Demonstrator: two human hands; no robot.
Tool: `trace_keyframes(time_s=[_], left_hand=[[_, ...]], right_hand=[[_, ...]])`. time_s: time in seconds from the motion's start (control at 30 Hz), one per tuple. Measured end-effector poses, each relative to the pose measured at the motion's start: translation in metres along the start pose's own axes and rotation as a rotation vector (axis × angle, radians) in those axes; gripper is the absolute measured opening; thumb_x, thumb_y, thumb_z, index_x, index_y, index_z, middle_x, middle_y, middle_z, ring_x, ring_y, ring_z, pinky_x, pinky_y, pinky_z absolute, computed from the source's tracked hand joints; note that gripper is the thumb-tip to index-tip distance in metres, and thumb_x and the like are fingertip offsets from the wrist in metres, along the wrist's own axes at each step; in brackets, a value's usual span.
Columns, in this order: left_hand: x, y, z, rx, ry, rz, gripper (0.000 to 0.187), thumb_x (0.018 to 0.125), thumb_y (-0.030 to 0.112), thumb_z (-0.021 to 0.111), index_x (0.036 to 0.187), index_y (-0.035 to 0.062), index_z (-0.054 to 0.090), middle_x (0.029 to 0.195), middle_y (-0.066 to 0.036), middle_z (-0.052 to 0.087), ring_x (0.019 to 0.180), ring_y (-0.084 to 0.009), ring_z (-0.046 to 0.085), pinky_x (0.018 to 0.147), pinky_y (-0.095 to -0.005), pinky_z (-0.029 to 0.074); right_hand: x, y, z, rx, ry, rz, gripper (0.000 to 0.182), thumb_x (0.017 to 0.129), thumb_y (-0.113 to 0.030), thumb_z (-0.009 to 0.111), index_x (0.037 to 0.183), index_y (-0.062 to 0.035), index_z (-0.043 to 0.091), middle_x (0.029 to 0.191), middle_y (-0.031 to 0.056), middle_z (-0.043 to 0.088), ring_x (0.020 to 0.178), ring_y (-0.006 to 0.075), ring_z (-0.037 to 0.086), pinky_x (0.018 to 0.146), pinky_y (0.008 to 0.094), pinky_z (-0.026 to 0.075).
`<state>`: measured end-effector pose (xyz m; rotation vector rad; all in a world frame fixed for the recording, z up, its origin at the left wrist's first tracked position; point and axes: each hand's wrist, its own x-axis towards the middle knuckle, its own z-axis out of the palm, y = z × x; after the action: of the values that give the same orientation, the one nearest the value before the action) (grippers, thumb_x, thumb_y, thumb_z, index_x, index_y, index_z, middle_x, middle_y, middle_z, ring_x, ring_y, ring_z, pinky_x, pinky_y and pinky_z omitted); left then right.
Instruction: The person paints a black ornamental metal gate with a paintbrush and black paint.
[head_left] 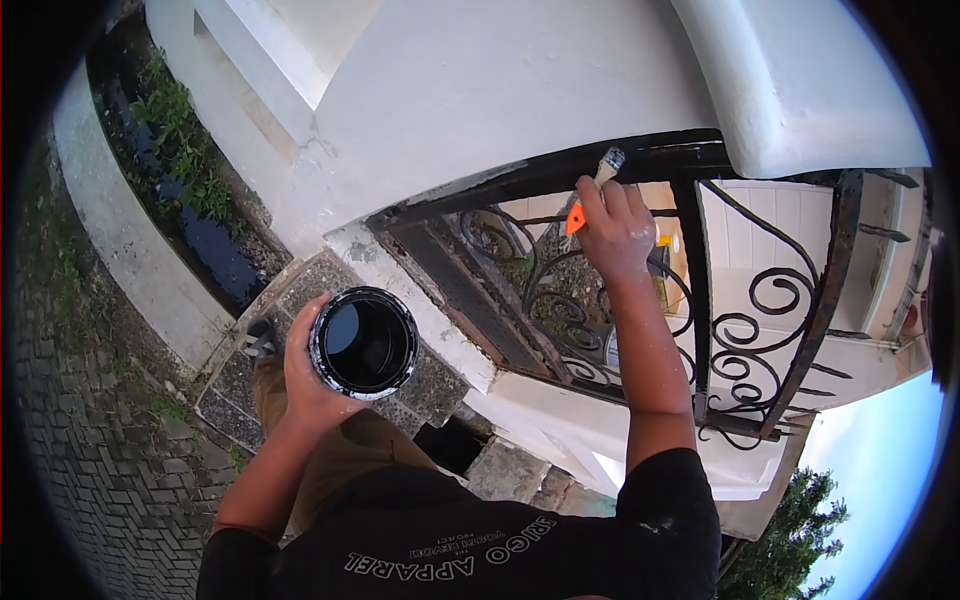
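My left hand (pixel 302 368) is wrapped round the side of an open paint can (pixel 400 318) with black paint inside and smears on its rim. In my right hand (pixel 617 235) is a paintbrush (pixel 609 162) with an orange handle end, gripped close to the bristles. The bristle tip overlaps the black upper bar of a wrought-iron gate (pixel 690 300), beside the white wall. Glossy black covers much of that bar, while a stretch toward the left looks greyish. White specks dot the back of my right hand.
A smooth white wall (pixel 520 90) rises beyond the gate. Lower left, a drainage ditch (pixel 215 250) with dark water and weeds runs along a concrete curb (pixel 140 220). Brick paving (pixel 110 450) lies beyond it. A dark square opening (pixel 450 445) sits near my legs. Spiked bars project at right.
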<state>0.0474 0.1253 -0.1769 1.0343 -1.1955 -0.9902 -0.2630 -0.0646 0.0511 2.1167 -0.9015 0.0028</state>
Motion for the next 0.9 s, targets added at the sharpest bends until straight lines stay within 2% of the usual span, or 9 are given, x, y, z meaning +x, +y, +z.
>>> trace_keyframes(time_s=[0.2,0.37,0.47,0.9], left_hand=[[-0.005,-0.004,0.003,0.01,0.021,0.014,0.118,0.056,0.035,0.1,0.149,0.0045,0.034,0.145,-0.022,0.049,0.132,-0.0353,0.054,0.111,-0.0461,0.043],[-0.013,-0.01,0.006,0.031,0.029,-0.002,0.118,0.056,0.036,0.1,0.149,0.0048,0.034,0.145,-0.022,0.049,0.132,-0.0353,0.054,0.111,-0.0459,0.043],[-0.015,-0.011,0.007,-0.001,0.047,-0.002,0.118,0.056,0.036,0.1,0.149,0.0047,0.035,0.144,-0.022,0.049,0.132,-0.0354,0.054,0.111,-0.0461,0.043],[-0.012,-0.012,0.006,0.021,0.07,-0.028,0.117,0.056,0.038,0.1,0.148,0.0034,0.036,0.144,-0.021,0.05,0.131,-0.0341,0.055,0.111,-0.0446,0.043]], right_hand=[[-0.007,-0.001,0.011,0.009,-0.066,-0.072,0.033,0.07,-0.014,0.067,0.102,-0.0124,0.069,0.078,0.0005,0.05,0.073,0.0178,0.056,0.058,0.0308,0.05],[-0.011,-0.002,0.016,0.034,-0.185,-0.159,0.036,0.071,-0.015,0.067,0.107,-0.0118,0.067,0.087,-0.0003,0.056,0.08,0.0177,0.059,0.065,0.0307,0.054],[-0.01,-0.006,0.017,0.097,-0.221,-0.154,0.033,0.072,-0.009,0.066,0.104,-0.0118,0.07,0.083,0.0002,0.056,0.08,0.0197,0.06,0.063,0.0338,0.053],[-0.012,-0.021,0.03,0.207,-0.358,-0.226,0.028,0.074,-0.012,0.067,0.102,-0.0126,0.067,0.091,0.0022,0.058,0.087,0.0218,0.061,0.068,0.0366,0.057]])
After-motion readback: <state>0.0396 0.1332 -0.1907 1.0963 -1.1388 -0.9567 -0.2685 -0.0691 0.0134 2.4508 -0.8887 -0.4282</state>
